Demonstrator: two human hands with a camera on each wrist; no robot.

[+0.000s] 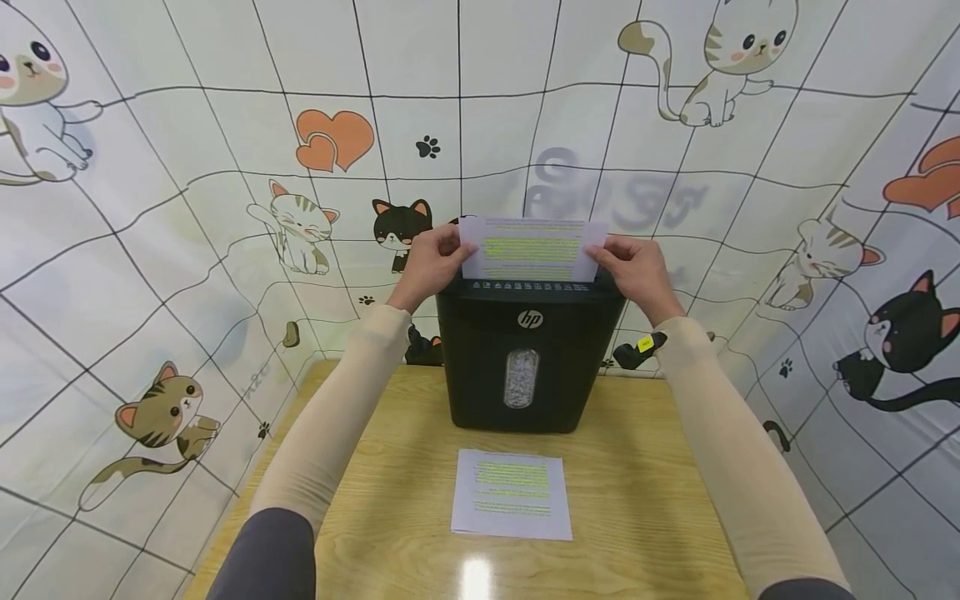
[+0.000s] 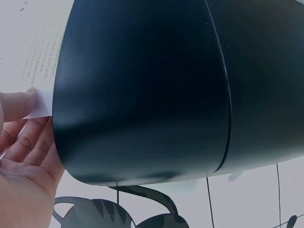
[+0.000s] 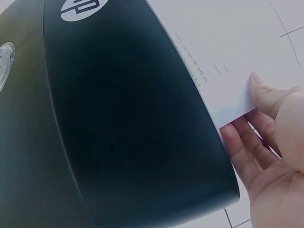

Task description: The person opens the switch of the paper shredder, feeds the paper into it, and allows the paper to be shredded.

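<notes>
While you hold the sheet [image 1: 532, 248] upright over the shredder [image 1: 528, 354], your left hand [image 1: 429, 265] pinches its left edge and your right hand [image 1: 634, 271] its right edge, thumb in front and fingers [image 3: 240, 142] behind, so the paper stays flat and square to the slot. Its lower edge sits at the top of the shredder, apparently in the feed slot; how deep, you cannot tell. The shredder stands at the back of the tabletop [image 1: 645, 483] with its front toward you, which keeps the clear window [image 1: 521, 378] and its shreds in view. A white "hp" logo [image 1: 529, 319] marks the front. A second sheet [image 1: 512, 493] lies flat just before it. Both sheets carry printed lines highlighted yellow-green, too small to read.
</notes>
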